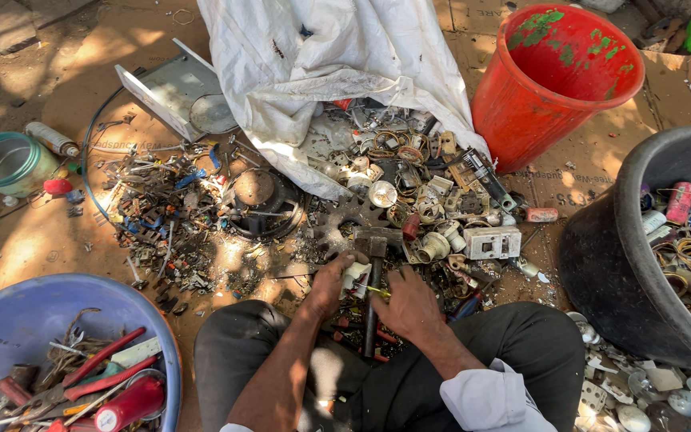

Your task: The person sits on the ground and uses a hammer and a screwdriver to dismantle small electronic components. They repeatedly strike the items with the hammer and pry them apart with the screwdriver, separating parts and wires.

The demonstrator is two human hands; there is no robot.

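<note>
Two hands, left hand point(334, 282) and right hand point(406, 302), grip one white part point(354, 276)

Bare dirt floor point(9, 240) in dappled sunlight, patched with flattened cardboard point(593, 160). A white sack point(321, 64) lies at its far edge; shadow covers the near side.

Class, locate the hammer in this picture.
In the head view, the hammer lies at bottom centre, between the left hand and right hand.

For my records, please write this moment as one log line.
left hand: holds white fitting | right hand: on screwdriver | hammer: between hands
</note>
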